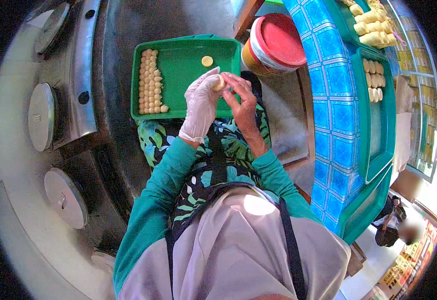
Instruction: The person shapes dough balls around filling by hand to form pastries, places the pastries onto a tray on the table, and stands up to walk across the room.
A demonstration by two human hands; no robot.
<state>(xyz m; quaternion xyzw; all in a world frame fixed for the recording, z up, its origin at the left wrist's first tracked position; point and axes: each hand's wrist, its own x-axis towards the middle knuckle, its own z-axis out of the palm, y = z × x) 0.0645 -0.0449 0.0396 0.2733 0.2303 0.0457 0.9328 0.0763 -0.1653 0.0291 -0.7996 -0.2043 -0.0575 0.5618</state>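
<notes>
My left hand [202,102], in a thin white glove, holds a small pale dough ball [219,83] between thumb and fingers. The fingertips of my right hand [243,102], which is bare, are bent in against the same dough ball from the other side; part of it is hidden by the fingers. Both hands are over the near right part of a green tray [183,55]. Rows of small round dough balls [150,90] sit packed along its left side. A single yellowish round piece [207,61] lies apart, just beyond my left hand.
A bucket with a red lid [280,40] stands right of the tray. Farther right, a table with a blue checked cloth [327,112] bears green trays [377,130] with dough pieces [374,75] and longer yellow rolls [373,27]. Round metal lids [42,117] line the left.
</notes>
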